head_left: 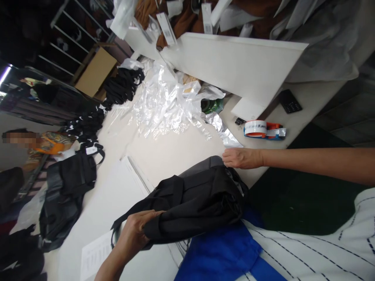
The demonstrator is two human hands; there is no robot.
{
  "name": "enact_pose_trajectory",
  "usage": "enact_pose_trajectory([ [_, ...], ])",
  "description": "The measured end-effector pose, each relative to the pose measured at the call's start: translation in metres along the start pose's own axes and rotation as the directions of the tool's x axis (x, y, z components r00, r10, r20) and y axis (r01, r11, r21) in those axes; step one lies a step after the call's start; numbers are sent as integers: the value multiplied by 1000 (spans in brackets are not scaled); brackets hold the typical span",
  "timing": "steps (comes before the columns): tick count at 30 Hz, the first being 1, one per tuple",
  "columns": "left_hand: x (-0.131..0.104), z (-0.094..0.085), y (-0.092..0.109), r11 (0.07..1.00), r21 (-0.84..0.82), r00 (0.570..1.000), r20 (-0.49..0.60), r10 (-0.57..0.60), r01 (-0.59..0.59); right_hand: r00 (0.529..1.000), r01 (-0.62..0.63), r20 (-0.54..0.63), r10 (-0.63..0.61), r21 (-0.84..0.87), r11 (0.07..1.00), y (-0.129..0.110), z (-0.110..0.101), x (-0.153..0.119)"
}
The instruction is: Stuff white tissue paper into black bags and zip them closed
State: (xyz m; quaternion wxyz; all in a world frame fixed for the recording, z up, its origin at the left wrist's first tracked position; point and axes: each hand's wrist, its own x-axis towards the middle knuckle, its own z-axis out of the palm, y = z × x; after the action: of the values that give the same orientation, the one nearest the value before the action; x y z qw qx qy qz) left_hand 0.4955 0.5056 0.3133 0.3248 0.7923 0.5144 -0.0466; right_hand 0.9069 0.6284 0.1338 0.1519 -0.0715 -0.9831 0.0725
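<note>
A black fabric bag (pixel 199 199) lies bunched across the front of the table, its opening toward the right. My left hand (pixel 136 228) is closed around its lower left end, thumb on top and the fingers mostly hidden underneath. A loose strap (pixel 129 214) runs beside that hand. At the bag's upper right edge my right hand (pixel 243 158) is closed in a pinch on the rim. Blue cloth (pixel 219 253) shows just below the bag, against a striped shirt.
Crumpled clear plastic bags (pixel 164 101) cover the table's middle. A tape dispenser (pixel 263 130) and a black phone-like device (pixel 289 101) lie at right. Another black bag (pixel 70 183) and dark straps are at left, near another person (pixel 49 144). A white board (pixel 234 66) stands behind.
</note>
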Motion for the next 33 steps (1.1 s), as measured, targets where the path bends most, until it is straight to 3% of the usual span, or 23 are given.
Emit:
enact_pose_trajectory([
  [5, 0, 9, 4, 991, 19, 988, -76, 135, -133, 998, -30, 48, 31, -9, 999, -17, 2, -11],
  [7, 0, 11, 2, 981, 67, 963, -193, 190, -180, 996, -73, 42, 76, -63, 995, -13, 6, -14],
  [10, 5, 14, 0, 972, 153, 875, -428, 227, -177, 974, -223, -66, 218, -90, 971, -1, 19, -14],
  [12, 14, 16, 0, 980, 161, 814, -550, 185, -114, 914, -382, -158, 373, -29, 924, 6, 33, -11],
  [14, 24, 18, 2, 989, 135, 786, -604, 130, -60, 818, -529, -215, 533, 78, 845, 12, 49, -6],
  [17, 35, 19, 8, 991, 93, 826, -547, 131, -96, 709, -632, -265, 653, 171, 756, 17, 69, -3],
  [18, 37, 19, 10, 989, 80, 843, -518, 145, -120, 704, -636, -284, 651, 154, 756, 17, 74, -4],
  [20, 37, 18, 13, 985, 56, 862, -477, 170, -163, 738, -610, -321, 594, 59, 790, 15, 79, -8],
  [24, 28, 21, 12, 988, 43, 856, -494, 153, -151, 809, -528, -351, 471, -82, 845, -1, 73, -20],
  [30, 5, 38, 1, 1000, -21, 808, -588, -28, 20, 828, -517, -260, 496, -12, 856, -41, 48, -29],
  [33, -5, 43, -1, 999, -18, 818, -572, -50, 48, 820, -527, -217, 530, 76, 847, -54, 42, -34],
])
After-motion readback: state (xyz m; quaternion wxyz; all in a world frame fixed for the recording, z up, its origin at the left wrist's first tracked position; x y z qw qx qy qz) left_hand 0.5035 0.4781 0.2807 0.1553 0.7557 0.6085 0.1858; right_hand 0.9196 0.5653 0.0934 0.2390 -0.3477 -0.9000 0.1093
